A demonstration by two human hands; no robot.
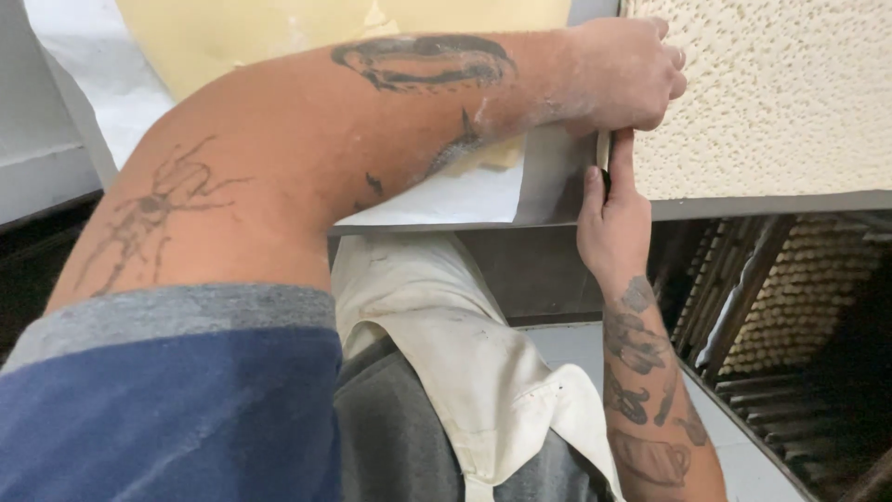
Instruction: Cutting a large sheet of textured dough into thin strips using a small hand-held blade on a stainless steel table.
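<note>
Pinching a small pale blade-like tool [603, 149] between thumb and fingers of the right hand [611, 228], fingers closed on it, tool upright at the edge of the textured dough sheet [771, 102]. Pressing down just above with the left hand [630, 72], fist curled shut, touching the top of the tool and the dough sheet's left edge; whether actually gripping the tool, cannot tell. Reaching across from the left, a flour-dusted, tattooed forearm. Lying beyond, a smooth yellow dough sheet [242, 33] on the floured metal table [762, 203]. Hanging below, a white apron [446, 344]. Showing lower right, racked trays [799, 297] of small dough pieces.
</note>
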